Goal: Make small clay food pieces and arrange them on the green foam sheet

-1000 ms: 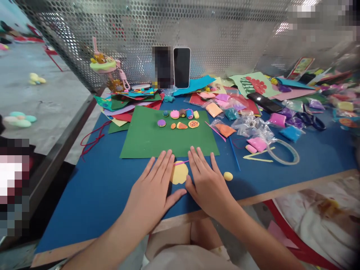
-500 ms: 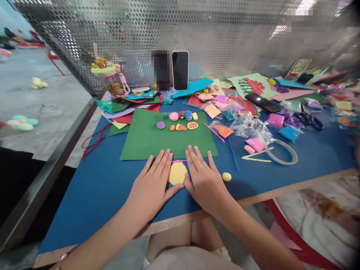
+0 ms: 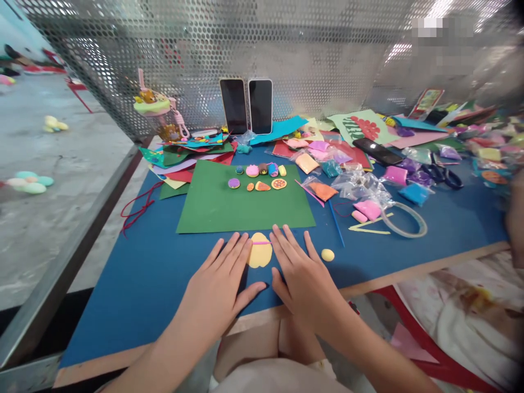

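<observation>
Both hands lie flat on the blue counter [image 3: 135, 284], palms down and fingers spread, holding nothing. The left hand [image 3: 219, 286] and the right hand [image 3: 298, 278] sit on either side of a flat yellow clay disc [image 3: 259, 254], which rests near the front edge of the counter, just below the green paper sheet [image 3: 229, 210]. The inner fingers of each hand reach the sides of the disc (whether they really touch it I cannot tell). A thin pink strip [image 3: 261, 243] crosses the disc. A small yellow clay ball [image 3: 327, 255] lies alone to the right of the right hand.

On the far part of the green sheet stands a row of small clay figures [image 3: 260, 177] in pink, orange and purple. Behind it two dark phones [image 3: 247, 106] lean upright against the perforated metal wall; their screens are black and show no writing. To the right lie bags of coloured clay [image 3: 370, 191], a roll of clear tape [image 3: 403, 220], a blue stick [image 3: 336, 222] and scissors [image 3: 444, 176]. To the far left is a pile of coloured paper [image 3: 184, 155]. No brand or label can be read anywhere.
</observation>
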`<act>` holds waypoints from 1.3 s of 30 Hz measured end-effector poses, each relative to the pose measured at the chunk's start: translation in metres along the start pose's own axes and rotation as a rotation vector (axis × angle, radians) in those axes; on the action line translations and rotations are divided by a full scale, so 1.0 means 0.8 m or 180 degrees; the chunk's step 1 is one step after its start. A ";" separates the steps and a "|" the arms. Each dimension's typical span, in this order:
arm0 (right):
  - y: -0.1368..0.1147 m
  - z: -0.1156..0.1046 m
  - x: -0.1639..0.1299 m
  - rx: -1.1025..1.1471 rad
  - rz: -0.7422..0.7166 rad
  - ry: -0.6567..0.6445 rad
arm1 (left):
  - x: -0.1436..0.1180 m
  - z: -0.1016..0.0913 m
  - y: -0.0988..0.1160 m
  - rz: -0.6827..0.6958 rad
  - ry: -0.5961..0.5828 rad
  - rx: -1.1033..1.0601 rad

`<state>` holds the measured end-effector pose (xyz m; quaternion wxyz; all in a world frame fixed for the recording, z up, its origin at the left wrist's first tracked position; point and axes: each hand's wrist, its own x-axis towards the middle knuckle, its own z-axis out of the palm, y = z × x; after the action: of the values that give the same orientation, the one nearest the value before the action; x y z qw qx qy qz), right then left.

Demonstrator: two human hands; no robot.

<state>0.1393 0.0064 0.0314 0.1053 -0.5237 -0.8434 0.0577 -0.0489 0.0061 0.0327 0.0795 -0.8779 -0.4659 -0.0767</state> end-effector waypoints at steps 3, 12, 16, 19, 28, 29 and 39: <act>-0.005 -0.005 -0.010 0.0024 0.0014 -0.0071 | -0.008 -0.007 0.005 0.0033 0.0125 -0.0006; -0.004 -0.001 0.000 -0.0034 0.0032 -0.0077 | -0.004 0.000 0.003 -0.0118 0.0179 -0.0099; -0.007 0.001 -0.005 -0.0053 0.0029 0.0017 | -0.007 0.003 0.005 -0.0096 0.0277 -0.0082; -0.013 0.002 -0.021 -0.0112 -0.0024 0.0071 | -0.016 -0.002 0.010 -0.0043 0.0360 -0.0129; -0.022 0.000 -0.037 -0.0254 -0.0063 0.0131 | -0.023 -0.001 0.009 -0.0400 0.0455 -0.0229; -0.022 0.000 -0.037 -0.0253 -0.0060 0.0123 | -0.023 0.000 0.009 -0.0410 0.0460 -0.0216; -0.028 0.000 -0.048 -0.0191 -0.0109 0.0303 | -0.050 -0.002 0.018 -0.0181 0.0643 -0.0014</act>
<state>0.1365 -0.0378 0.0317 0.1305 -0.5142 -0.8476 0.0056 -0.0593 -0.0340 0.0251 0.1220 -0.8523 -0.4801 -0.1680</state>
